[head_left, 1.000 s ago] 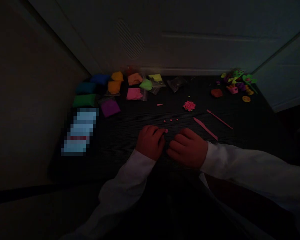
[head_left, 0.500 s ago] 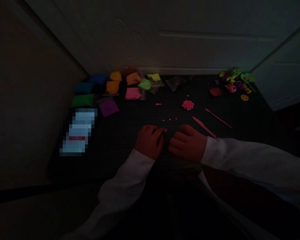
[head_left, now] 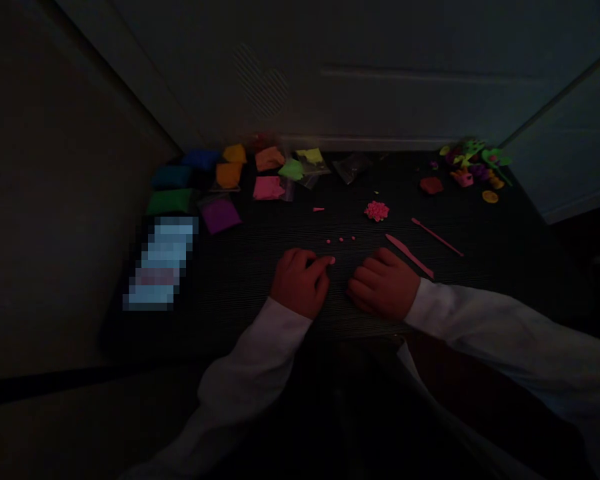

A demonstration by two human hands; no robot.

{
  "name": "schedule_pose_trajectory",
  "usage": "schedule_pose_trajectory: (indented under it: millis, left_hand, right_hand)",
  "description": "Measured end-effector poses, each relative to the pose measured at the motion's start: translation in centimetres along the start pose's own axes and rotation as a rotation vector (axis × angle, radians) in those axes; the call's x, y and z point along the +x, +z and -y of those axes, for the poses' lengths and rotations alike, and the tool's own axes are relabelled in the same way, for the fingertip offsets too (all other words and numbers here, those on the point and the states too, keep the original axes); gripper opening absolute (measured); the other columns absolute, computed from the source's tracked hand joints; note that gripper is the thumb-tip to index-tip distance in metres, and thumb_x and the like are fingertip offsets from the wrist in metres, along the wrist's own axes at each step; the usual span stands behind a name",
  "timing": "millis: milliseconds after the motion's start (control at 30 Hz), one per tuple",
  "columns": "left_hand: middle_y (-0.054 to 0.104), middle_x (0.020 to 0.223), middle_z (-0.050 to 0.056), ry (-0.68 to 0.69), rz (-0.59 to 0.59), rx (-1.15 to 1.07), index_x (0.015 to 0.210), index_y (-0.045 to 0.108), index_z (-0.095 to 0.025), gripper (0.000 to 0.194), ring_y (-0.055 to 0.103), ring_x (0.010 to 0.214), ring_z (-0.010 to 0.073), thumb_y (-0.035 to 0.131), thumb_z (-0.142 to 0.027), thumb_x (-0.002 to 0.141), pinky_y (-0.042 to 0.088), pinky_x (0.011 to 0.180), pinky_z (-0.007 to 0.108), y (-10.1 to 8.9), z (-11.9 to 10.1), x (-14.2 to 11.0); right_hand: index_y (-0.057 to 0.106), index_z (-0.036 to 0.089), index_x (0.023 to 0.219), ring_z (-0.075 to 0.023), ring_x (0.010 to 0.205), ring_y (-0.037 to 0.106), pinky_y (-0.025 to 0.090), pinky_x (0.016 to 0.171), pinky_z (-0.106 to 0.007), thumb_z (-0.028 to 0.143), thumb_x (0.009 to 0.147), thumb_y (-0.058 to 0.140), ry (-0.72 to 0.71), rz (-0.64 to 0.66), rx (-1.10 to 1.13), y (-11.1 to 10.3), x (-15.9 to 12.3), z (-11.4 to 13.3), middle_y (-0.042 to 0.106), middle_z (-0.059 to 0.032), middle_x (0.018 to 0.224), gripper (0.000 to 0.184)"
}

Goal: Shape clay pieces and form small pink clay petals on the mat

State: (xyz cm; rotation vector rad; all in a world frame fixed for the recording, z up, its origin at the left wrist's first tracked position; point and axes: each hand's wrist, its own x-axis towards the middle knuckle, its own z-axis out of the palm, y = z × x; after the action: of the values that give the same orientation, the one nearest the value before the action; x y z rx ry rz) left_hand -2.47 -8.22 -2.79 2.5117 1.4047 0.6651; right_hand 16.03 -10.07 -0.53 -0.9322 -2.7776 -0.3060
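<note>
The scene is very dim. My left hand (head_left: 299,282) rests on the dark mat (head_left: 260,267) with its fingers curled, pinching a tiny pink clay bit (head_left: 332,261) at the fingertips. My right hand (head_left: 383,283) lies just to its right, fingers curled; what they hold, if anything, is hidden. Three small pink clay balls (head_left: 341,239) sit in a row just beyond the hands. A pink clay flower (head_left: 377,211) lies farther back. Two pink modelling tools, a knife-like tool (head_left: 409,255) and a thin stick (head_left: 437,237), lie right of my right hand.
Several coloured clay bags (head_left: 220,180) are heaped at the back left, with a blurred box (head_left: 160,263) in front of them. Finished clay figures (head_left: 473,167) and a red lump (head_left: 431,185) sit at the back right. A white wall panel (head_left: 360,80) borders the mat.
My right hand has slid slightly to the right, away from my left hand, widening the gap. The left hand and the clay bit have stayed put.
</note>
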Motion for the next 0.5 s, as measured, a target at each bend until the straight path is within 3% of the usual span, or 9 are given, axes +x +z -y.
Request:
schedule_pose_trajectory:
  millis: [133, 267, 367, 500]
  left_hand:
    - [0.05, 0.087, 0.007, 0.016, 0.019, 0.017, 0.102, 0.056, -0.021, 0.03, 0.042, 0.087, 0.0192, 0.042, -0.02, 0.076, 0.036, 0.079, 0.036, -0.1, -0.04, 0.08]
    - [0.05, 0.089, 0.008, 0.01, 0.031, 0.032, 0.106, 0.054, -0.02, 0.033, 0.042, 0.087, 0.0198, 0.042, -0.02, 0.075, 0.036, 0.079, 0.037, -0.1, -0.08, 0.16]
    - [0.05, 0.089, 0.008, 0.011, 0.011, 0.04, 0.105, 0.053, -0.018, 0.032, 0.041, 0.088, 0.0209, 0.043, -0.02, 0.074, 0.037, 0.079, 0.038, -0.04, -0.01, 0.18]
    - [0.05, 0.089, 0.008, 0.035, 0.03, 0.06, 0.1, 0.055, -0.018, 0.029, 0.042, 0.087, 0.021, 0.042, -0.02, 0.074, 0.037, 0.08, 0.038, -0.05, 0.09, 0.14]
  right_hand:
    - [0.055, 0.019, 0.071, -0.0143, 0.065, 0.039, 0.024, 0.067, -0.035, 0.03, 0.078, 0.041, 0.024, -0.043, 0.004, 0.54, -0.36, 0.23, 0.05, -0.0013, 0.063, 0.02]
    - [0.056, 0.019, 0.093, -0.0198, 0.089, 0.044, 0.026, 0.079, -0.041, 0.032, 0.079, 0.04, 0.061, -0.102, 0.013, 0.37, 0.17, 0.29, 0.058, -0.0057, 0.093, 0.025]
    - [0.04, 0.017, 0.118, -0.0236, 0.114, 0.032, 0.02, 0.091, -0.046, 0.038, 0.079, 0.04, 0.083, -0.091, 0.054, -0.05, 0.53, 0.17, 0.045, -0.0089, 0.122, 0.045]
    - [0.027, 0.015, 0.127, -0.0234, 0.123, 0.021, 0.012, 0.098, -0.049, 0.047, 0.078, 0.037, 0.097, -0.013, 0.095, -0.42, 0.47, -0.01, 0.032, -0.0088, 0.133, 0.06]
